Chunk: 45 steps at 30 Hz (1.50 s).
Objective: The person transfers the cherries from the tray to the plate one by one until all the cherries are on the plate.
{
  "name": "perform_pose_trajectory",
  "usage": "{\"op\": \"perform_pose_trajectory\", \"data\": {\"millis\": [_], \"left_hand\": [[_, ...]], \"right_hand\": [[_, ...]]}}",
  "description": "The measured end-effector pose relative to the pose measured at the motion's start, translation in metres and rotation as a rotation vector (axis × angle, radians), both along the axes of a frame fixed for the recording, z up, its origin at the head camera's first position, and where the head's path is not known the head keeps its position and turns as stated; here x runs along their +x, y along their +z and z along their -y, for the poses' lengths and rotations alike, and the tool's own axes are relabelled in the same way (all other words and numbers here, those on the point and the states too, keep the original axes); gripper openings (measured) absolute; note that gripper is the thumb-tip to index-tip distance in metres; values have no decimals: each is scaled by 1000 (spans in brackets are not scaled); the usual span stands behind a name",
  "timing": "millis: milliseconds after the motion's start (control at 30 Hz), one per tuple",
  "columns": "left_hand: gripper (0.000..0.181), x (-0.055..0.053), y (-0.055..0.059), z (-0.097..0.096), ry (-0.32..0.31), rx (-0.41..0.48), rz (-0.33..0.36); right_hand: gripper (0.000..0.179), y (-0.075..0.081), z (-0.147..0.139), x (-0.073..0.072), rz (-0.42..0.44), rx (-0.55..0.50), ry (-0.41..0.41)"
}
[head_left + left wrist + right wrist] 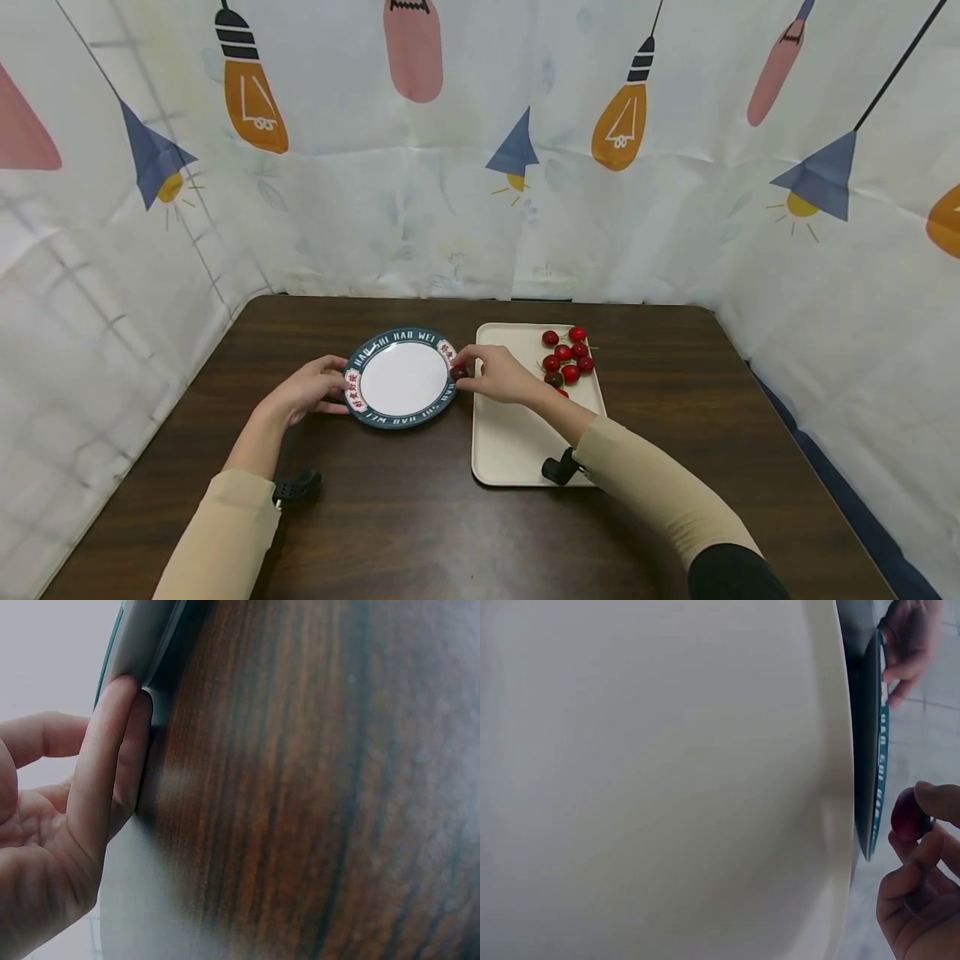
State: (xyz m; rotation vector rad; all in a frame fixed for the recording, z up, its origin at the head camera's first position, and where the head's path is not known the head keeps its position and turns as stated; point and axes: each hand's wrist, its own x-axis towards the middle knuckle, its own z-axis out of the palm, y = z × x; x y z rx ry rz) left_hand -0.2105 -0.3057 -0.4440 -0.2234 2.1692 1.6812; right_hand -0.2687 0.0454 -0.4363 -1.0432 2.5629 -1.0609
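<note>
A round plate (403, 379) with a white middle and a dark teal lettered rim lies on the table. My left hand (315, 387) holds it by its left rim; up close in the left wrist view, fingers (101, 757) meet the plate's edge (146, 641). Between thumb and fingers, my right hand (498, 375) pinches a dark red cherry (910, 816) over the plate's right rim. Beside the plate is a cream rectangular tray (517, 446), partly under my right forearm. Several red cherries (571, 374) with green stems are grouped toward the tray's back right.
The dark wood-grain table (390, 517) carries both the plate and the tray, whose left edge sits close to the plate. Around the table hangs a white curtain (465, 217) printed with lamps and bulbs. Each wrist wears a black strap (298, 485).
</note>
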Motion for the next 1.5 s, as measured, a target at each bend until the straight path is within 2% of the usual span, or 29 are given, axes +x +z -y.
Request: {"op": "perform_pose_trajectory", "data": {"millis": [333,733,933,1200,1500], "left_hand": [[61,-1,-5,1,-2,11,5],[60,1,-1,2,-14,12,-7],[61,1,-1,1,-18,19,-10],[61,0,-2,0,-12,20,-2],[61,-2,-5,3,-12,35,-16]], "right_hand": [[27,-1,26,3,27,-1,20],[29,-7,61,10,31,10,50],[27,-8,76,13,34,7,90],[27,-5,86,18,35,-6,115],[36,-2,85,18,21,2,115]]}}
